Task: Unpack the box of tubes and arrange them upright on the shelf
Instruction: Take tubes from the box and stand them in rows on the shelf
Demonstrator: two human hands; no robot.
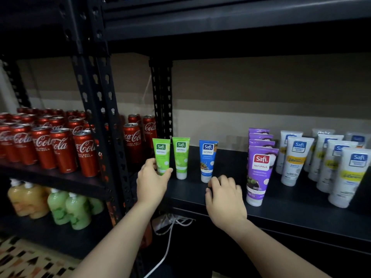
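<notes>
- Left hand [152, 180] grips the base of a lime-green plastic Safi tube [161, 156], standing cap-down at the far left of the black metal shelf [291, 207]; thumb on its right side, fingers round the left.
- Right hand [223, 198] holds nothing; fingers loosely curled, resting on the shelf just in front of a blue plastic Safi tube [208, 160]. Contact with that tube's cap: cannot tell.
- Second lime-green Safi tube [181, 157] stands upright just right of the gripped one, close but apart.
- Blue tube upright, alone, a gap on each side.
- Row of purple Safi tubes [261, 173] runs front to back further right, all upright.
- White-and-yellow Safi tubes [297, 161] in several rows at far right, upright.
- The box is not in view, so how many tubes are left to unpack cannot be told.
- Progress judgement: well along; four colour groups standing, green and blue groups thin with open shelf between them, so likely more to fill in there.
- Step in hand, likely: setting or straightening the leftmost green tube.
- Red Coca-Cola cans [60, 149] on the neighbouring shelf at left, not part of the task.
</notes>
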